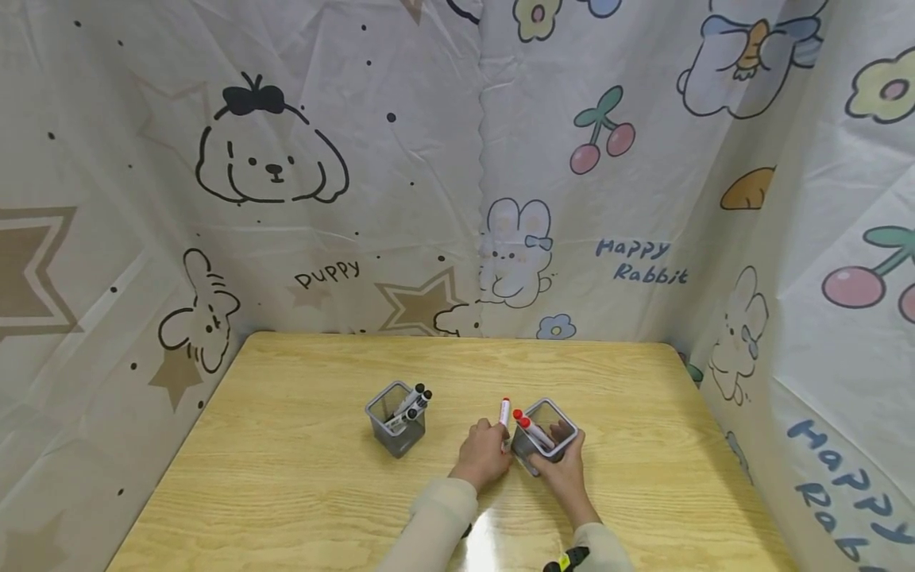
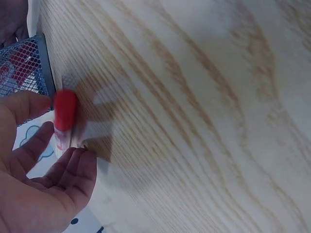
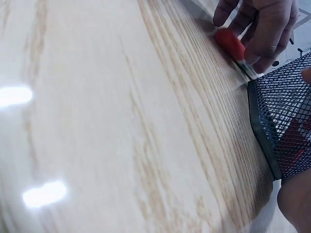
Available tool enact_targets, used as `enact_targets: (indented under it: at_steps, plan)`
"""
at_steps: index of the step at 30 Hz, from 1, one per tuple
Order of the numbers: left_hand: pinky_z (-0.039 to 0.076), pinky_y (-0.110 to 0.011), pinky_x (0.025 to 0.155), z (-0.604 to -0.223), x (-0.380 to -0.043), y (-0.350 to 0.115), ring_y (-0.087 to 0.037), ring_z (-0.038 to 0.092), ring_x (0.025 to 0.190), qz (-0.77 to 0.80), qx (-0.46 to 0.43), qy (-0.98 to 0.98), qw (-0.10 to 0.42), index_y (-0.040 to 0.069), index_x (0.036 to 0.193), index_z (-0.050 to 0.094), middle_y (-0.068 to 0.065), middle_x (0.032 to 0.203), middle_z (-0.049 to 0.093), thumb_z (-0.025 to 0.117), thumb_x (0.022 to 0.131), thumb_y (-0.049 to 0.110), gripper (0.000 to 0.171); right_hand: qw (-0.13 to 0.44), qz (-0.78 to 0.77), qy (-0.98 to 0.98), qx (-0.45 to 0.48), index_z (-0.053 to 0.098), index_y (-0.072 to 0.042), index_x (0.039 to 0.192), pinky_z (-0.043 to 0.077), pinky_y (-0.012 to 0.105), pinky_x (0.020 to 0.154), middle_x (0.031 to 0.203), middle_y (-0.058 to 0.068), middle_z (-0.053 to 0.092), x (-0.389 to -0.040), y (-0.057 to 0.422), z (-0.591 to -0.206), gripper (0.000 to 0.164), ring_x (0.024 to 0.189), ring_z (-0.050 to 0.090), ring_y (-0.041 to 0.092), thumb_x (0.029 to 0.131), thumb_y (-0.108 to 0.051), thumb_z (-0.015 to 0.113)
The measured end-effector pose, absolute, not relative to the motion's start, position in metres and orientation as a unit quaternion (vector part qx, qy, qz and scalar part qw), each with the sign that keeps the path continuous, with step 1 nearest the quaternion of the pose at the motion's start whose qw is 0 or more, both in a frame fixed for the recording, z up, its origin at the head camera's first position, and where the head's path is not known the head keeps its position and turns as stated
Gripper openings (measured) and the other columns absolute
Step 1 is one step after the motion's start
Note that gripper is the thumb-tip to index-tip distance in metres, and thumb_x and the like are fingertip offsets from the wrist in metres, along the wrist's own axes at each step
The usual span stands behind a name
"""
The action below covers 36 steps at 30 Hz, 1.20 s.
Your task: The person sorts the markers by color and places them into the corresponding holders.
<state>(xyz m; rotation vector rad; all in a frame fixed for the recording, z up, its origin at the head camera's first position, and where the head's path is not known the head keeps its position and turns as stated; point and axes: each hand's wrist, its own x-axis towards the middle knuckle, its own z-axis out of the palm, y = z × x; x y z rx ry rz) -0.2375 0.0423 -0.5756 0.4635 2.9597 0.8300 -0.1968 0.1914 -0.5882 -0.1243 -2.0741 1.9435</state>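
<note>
My left hand (image 1: pixel 484 454) is at a white marker (image 1: pixel 504 411) with red ends, close over the table. In the left wrist view, its thumb and fingers curl around the marker's red end (image 2: pixel 65 109). My right hand (image 1: pixel 567 477) grips a grey mesh pen holder (image 1: pixel 525 459) from the near right side, fingers around its wall. Two red-capped markers (image 1: pixel 534 431) lean inside that holder. The right wrist view catches the holder's dark base rim (image 3: pixel 262 131) near the tabletop, beside the left hand's marker.
A second mesh pen holder (image 1: pixel 400 443) stands to the left, with several black-capped markers (image 1: pixel 411 403) in it. The wooden table (image 1: pixel 307 477) meets a printed cloth backdrop (image 1: pixel 400 238) at the back and sides.
</note>
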Motion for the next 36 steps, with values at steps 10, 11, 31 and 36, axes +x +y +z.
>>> enact_targets:
  at_steps: [10, 11, 31, 36]
  plan:
    - [0.045, -0.033, 0.052, -0.577, -0.240, 0.037, -0.019, 0.050, 0.059, 0.258, 0.110, 0.959, 0.038, 0.004, 0.081, 0.054, -0.005, 0.072, 0.047, 0.073, 0.070, 0.010, 0.023, 0.146, 0.671, -0.725, -0.047, 0.025, 0.004, 0.130, 0.033, 0.012, 0.091, 0.126, 0.027, 0.040, -0.204, 0.198, -0.609, 0.079, 0.122, 0.038, 0.038, 0.064, 0.012, 0.068]
    - [0.046, -0.034, 0.053, -0.578, -0.241, 0.036, -0.020, 0.051, 0.060, 0.267, 0.104, 0.957, 0.045, 0.003, 0.085, 0.052, -0.006, 0.072, 0.048, 0.074, 0.069, 0.008, 0.028, 0.146, 0.671, -0.726, -0.047, 0.025, 0.004, 0.130, 0.033, 0.012, 0.091, 0.126, 0.027, 0.039, -0.203, 0.198, -0.609, 0.079, 0.122, 0.037, 0.038, 0.064, 0.012, 0.068]
    - [0.042, -0.032, 0.050, -0.566, -0.233, 0.035, -0.018, 0.048, 0.058, 0.331, 0.095, 0.938, 0.032, 0.006, 0.088, 0.053, -0.001, 0.069, 0.048, 0.071, 0.068, 0.010, 0.028, 0.140, 0.668, -0.729, -0.040, 0.024, 0.008, 0.128, 0.034, 0.013, 0.090, 0.126, 0.032, 0.039, -0.197, 0.193, -0.594, 0.078, 0.121, 0.037, 0.043, 0.063, 0.012, 0.067]
    - [0.038, -0.031, 0.046, -0.562, -0.231, 0.035, -0.016, 0.047, 0.055, 0.351, 0.068, 0.934, 0.018, 0.013, 0.095, 0.056, 0.003, 0.065, 0.049, 0.070, 0.073, 0.019, 0.027, 0.142, 0.663, -0.734, -0.042, 0.024, 0.010, 0.127, 0.034, 0.016, 0.092, 0.125, 0.035, 0.038, -0.191, 0.189, -0.580, 0.076, 0.120, 0.037, 0.046, 0.064, 0.013, 0.067]
